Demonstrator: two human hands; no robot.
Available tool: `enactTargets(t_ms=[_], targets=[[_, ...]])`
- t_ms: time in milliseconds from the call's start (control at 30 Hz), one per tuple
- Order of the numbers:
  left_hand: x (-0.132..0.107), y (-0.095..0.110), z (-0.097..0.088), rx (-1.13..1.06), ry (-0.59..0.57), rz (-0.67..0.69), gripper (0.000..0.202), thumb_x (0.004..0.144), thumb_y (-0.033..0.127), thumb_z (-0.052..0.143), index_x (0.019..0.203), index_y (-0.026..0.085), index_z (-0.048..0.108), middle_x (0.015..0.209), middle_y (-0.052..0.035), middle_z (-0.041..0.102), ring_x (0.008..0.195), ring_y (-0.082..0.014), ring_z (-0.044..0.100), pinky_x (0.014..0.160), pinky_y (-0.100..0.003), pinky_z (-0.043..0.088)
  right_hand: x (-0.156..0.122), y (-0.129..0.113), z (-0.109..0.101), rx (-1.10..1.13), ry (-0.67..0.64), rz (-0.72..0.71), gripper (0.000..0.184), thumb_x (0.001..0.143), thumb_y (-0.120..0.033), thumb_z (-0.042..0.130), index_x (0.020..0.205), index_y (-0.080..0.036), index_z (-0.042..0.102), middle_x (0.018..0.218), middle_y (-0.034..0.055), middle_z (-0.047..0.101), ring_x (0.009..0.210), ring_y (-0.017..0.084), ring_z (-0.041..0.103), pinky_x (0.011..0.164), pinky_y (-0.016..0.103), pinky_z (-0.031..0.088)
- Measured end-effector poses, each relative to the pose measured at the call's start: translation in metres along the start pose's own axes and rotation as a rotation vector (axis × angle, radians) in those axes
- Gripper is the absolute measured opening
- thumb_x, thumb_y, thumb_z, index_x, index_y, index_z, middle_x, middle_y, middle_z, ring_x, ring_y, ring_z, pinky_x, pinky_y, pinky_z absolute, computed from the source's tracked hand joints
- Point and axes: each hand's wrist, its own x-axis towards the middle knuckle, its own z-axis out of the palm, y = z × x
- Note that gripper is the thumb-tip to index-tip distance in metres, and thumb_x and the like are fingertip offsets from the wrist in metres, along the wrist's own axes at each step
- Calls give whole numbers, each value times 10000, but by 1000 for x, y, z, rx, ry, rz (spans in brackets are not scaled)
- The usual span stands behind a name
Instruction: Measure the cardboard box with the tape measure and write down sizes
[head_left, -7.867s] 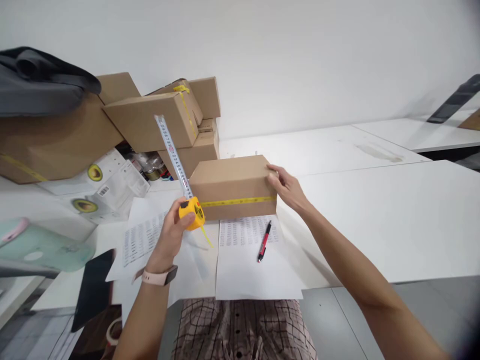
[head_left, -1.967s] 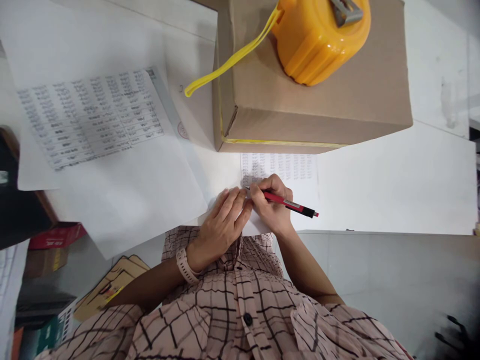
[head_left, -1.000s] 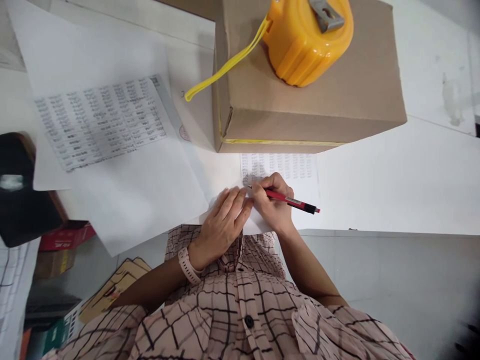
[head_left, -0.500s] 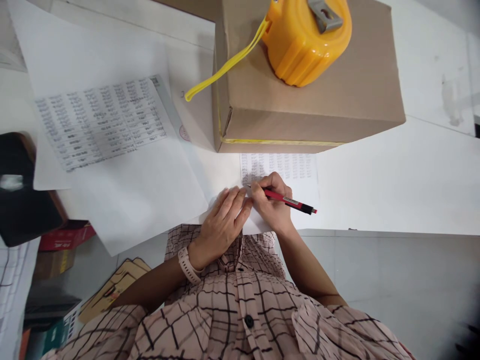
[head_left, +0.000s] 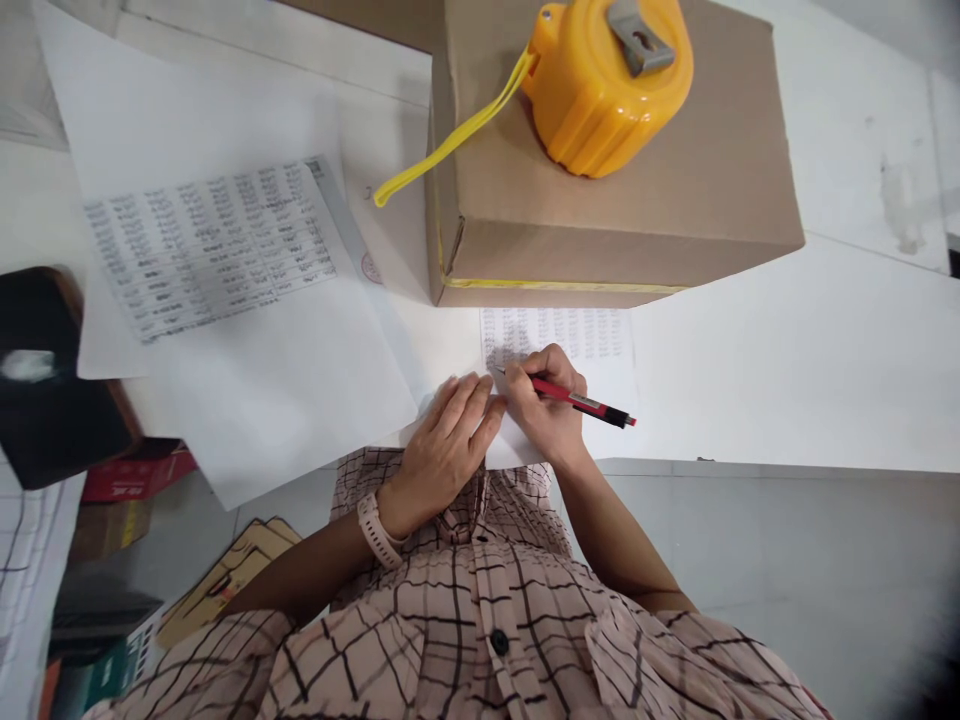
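My right hand (head_left: 551, 405) grips a red and black pen (head_left: 589, 404), its tip down on a sheet of paper (head_left: 609, 375) covered in rows of writing. Part of that sheet lies beneath my hands, and its far edge meets the cardboard box. Flat beside it, my left hand (head_left: 448, 440) rests with fingers stretched out, their tips close to the pen point. On top of the cardboard box (head_left: 622, 225) sits a yellow tape measure (head_left: 611, 95) with a metal clip and a yellow wrist strap.
Left of my hands, large white papers (head_left: 300, 400) overlap on the table (head_left: 787, 370), one with a printed table (head_left: 217, 250). A dark flat object (head_left: 52, 400) lies at the far left. Below the table edge are a red box (head_left: 139, 472) and cardboard pieces (head_left: 225, 575).
The view has shifted slightly, so the tape measure and the left papers appear a little displaced. Both hands and the pen hold nearly the same place.
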Motion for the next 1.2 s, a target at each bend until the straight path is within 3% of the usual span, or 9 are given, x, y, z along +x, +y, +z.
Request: enactTargets(t_ms=[733,967,1100,1200], targets=[[-1,0,0,-18,-15,6,435,941,78,477,1366,16,543,1412,-254,597,1411,-352,489,1189,-513,411,1,-2,-3,11,-10,0,270,826,-226,619,667,-242,402,557,-82,434,495,82,386,488,254,341],[0,-1,-1,-11,-26,3,451,921,85,522,1365,11,549,1420,-252,589,1382,-363,516,1195,-512,405,1,2,-1,106,-5,50,252,819,-210,630,669,-235,429,566,-79,455,513,87,398,507,257,347],[1,-1,-4,5,-12,11,450,906,74,530,1352,17,557,1409,-238,603,1342,-369,553,1164,-520,449,0,13,-8,218,18,17,144,899,-293,631,804,-235,539,702,-51,552,598,103,486,571,269,411],[2,-1,-5,10,3,15,458,892,49,519,1348,24,559,1395,-233,615,1332,-363,564,1147,-527,472,-3,27,-30,121,38,-67,99,926,-302,628,1013,-257,617,883,-8,631,745,138,584,686,309,477]])
